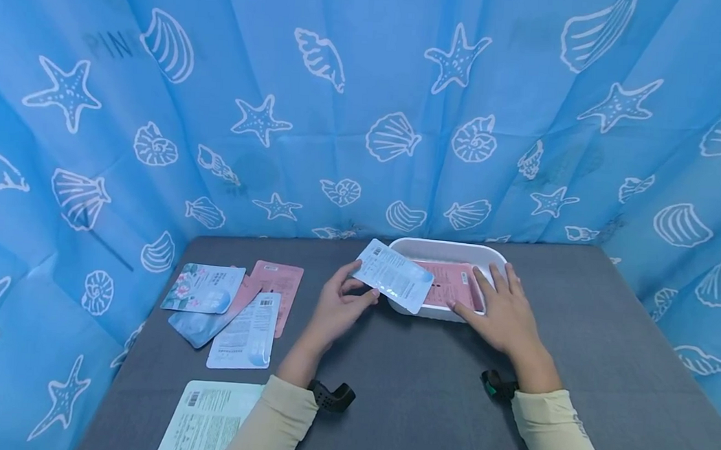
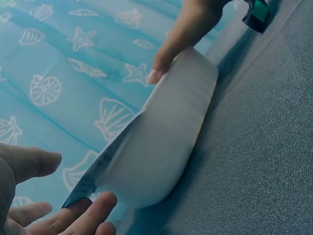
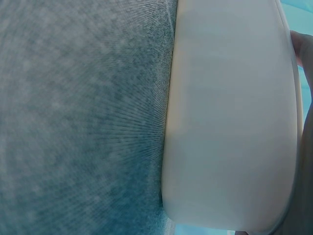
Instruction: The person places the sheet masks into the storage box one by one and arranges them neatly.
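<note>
A light-blue sheet mask packet (image 1: 394, 277) lies tilted over the left end of a white plastic bin (image 1: 448, 314). My left hand (image 1: 345, 301) is at the packet's left edge, its fingertips touching it. In the left wrist view, the thumb (image 2: 36, 164) stands apart from the packet, and the loosely extended fingers (image 2: 85, 215) overlap its lower end. Spread fingers of my right hand (image 1: 506, 316) rest over the bin's right end, the thumb at the front rim. Inside the bin lies a pink sheet mask packet (image 1: 453, 280), partly covered by the light-blue one.
On the left of the grey table (image 1: 411, 407) lies a loose pile of packets: a floral one (image 1: 204, 288), a white-and-blue one (image 1: 245, 331) and pink ones (image 1: 285, 282). A pale green packet (image 1: 209, 415) lies nearer, partly under my left sleeve. A blue shell-print curtain (image 1: 355, 114) hangs behind.
</note>
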### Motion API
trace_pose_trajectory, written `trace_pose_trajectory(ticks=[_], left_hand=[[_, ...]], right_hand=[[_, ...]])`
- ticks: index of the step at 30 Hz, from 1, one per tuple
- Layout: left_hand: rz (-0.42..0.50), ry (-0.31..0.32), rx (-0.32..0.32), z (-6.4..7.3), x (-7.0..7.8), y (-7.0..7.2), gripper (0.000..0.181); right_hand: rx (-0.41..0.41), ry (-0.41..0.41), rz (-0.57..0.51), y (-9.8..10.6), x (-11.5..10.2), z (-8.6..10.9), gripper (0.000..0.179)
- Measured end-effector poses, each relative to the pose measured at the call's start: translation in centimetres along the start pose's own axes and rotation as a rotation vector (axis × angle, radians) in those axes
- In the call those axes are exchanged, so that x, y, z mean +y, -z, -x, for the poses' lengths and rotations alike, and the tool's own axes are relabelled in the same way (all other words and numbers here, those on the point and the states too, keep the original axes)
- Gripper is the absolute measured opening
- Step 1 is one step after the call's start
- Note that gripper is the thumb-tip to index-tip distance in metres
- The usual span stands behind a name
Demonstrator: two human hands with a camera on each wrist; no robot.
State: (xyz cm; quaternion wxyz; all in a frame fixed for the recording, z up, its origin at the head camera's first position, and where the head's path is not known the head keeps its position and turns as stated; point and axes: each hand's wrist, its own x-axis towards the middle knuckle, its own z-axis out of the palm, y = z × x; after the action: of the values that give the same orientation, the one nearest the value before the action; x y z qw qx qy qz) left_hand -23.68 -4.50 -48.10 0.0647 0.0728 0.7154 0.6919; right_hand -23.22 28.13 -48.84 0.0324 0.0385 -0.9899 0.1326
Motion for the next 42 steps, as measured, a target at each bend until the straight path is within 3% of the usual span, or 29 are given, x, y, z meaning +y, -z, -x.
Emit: trace_pose_trajectory(ticks=[6, 11, 19, 36, 42], left_hand=[[-0.033, 0.011, -0.071, 0.1, 0.1, -0.1, 0.073], [-0.075, -0.009, -0.160, 0.2, 0.0, -0.5, 0.062], [-0.091, -0.061, -0.200, 0.4, 0.6, -0.9, 0.050], [-0.111, -0.027, -0.368, 1.0, 0.3, -2.7, 0.044], [-0.097, -0.032, -0.396, 1.4, 0.1, -3.5, 0.044]], right_hand=[[0.004, -0.002, -0.002, -0.1, 0.1, 0.1, 0.099], [0.010, 0.001, 0.001, -0.1, 0.1, 0.1, 0.099], [0.022, 0.004, 0.000, 0.1, 0.0, 0.0, 0.099], [0.022, -0.003, -0.010, 0.1, -0.1, -0.1, 0.098], [0.016, -0.004, -0.009, -0.1, 0.0, -0.1, 0.099]])
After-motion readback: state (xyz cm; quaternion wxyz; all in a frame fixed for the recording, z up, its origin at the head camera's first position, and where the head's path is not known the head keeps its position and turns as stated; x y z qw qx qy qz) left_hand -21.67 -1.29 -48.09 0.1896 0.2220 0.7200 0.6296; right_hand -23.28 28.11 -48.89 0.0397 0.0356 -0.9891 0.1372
